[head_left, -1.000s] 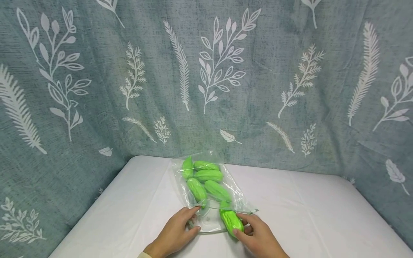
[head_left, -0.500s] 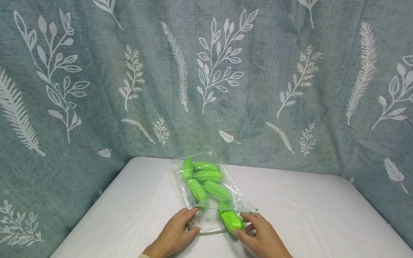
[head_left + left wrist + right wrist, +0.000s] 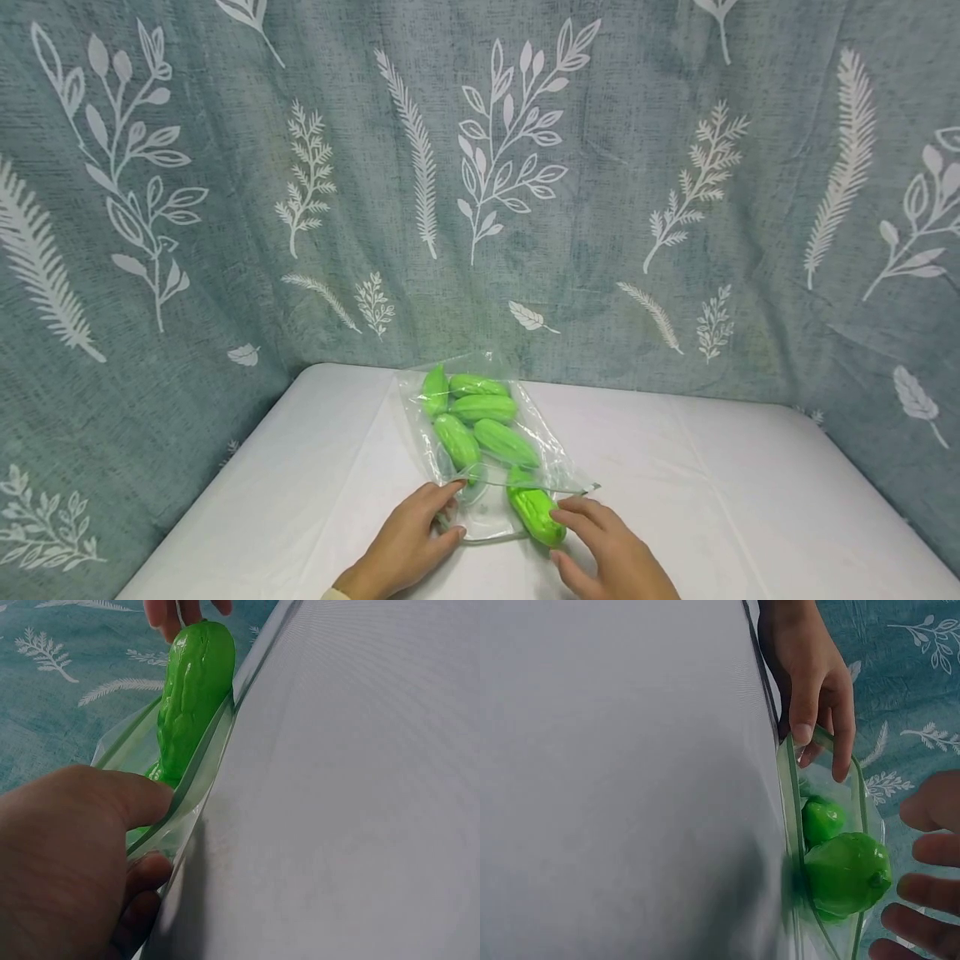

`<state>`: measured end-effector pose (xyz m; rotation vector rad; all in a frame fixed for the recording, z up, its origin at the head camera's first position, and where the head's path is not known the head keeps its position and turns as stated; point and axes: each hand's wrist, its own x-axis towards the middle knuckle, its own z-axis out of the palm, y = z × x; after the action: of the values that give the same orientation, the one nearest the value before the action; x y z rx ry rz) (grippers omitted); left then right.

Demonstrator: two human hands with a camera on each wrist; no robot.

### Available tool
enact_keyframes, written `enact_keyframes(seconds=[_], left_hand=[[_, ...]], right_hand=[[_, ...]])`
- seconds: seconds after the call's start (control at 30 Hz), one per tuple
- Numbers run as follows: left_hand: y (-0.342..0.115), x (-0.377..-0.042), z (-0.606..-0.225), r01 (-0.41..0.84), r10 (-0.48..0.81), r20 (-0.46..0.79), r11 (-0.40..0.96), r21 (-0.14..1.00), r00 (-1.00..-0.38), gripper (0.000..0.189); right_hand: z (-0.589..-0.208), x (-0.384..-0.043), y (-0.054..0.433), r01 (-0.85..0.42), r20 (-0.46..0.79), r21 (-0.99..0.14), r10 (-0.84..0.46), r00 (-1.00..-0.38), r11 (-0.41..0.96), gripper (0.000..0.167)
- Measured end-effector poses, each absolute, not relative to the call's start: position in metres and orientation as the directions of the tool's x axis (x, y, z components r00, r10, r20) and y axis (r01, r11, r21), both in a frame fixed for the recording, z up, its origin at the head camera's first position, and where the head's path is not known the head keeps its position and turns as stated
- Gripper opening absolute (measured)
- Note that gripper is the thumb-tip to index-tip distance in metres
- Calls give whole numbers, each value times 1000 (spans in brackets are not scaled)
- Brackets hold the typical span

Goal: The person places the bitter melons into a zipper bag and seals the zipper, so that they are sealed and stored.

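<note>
A clear zip bag (image 3: 551,454) lies on the white table, its mouth toward me. Several lumpy green cucumber-like vegetables (image 3: 483,408) lie inside it. Another glossy one (image 3: 540,518) sits in the mouth, its near end sticking out; the left wrist view shows this green vegetable (image 3: 196,690) between the bag's two edges. My left hand (image 3: 408,533) holds the bag's mouth at its left side, thumb across the green zip edge (image 3: 199,761). Beside the vegetable's near end is my right hand (image 3: 615,550), fingers spread, holding nothing. Its fingers (image 3: 930,889) stand apart from the vegetable in the right wrist view.
White cloth covers the table (image 3: 712,500). Behind it and along both sides hangs a blue-green curtain (image 3: 345,208) with white leaf prints. The bag's far end lies close to the table's back edge.
My right hand has let go of the vegetable at the bag's mouth, its fingers spreading and drawing slightly away to the right. The left hand stays on the bag.
</note>
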<state>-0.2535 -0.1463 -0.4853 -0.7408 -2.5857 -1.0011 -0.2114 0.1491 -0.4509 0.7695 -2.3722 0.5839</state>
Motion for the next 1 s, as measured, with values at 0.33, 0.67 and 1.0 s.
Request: enact_keyframes(seconds=[0.33,0.67,1.0], left_hand=[[-146,-254,-486,550,370,411,637,541,-833,57],[-145,-255,-487,596,381,468,622,509,-797,57],[-148,-254,-488,583,380,449,612,533,-809,58]], right_hand=[[-458,-214,153,-752,663,-53,-540,-519,657,51],[-462,-214,149,-750,631,-40,-565,-531,660,46],[-460,-215,141,-733,557,-43,-593,-582,679,42]])
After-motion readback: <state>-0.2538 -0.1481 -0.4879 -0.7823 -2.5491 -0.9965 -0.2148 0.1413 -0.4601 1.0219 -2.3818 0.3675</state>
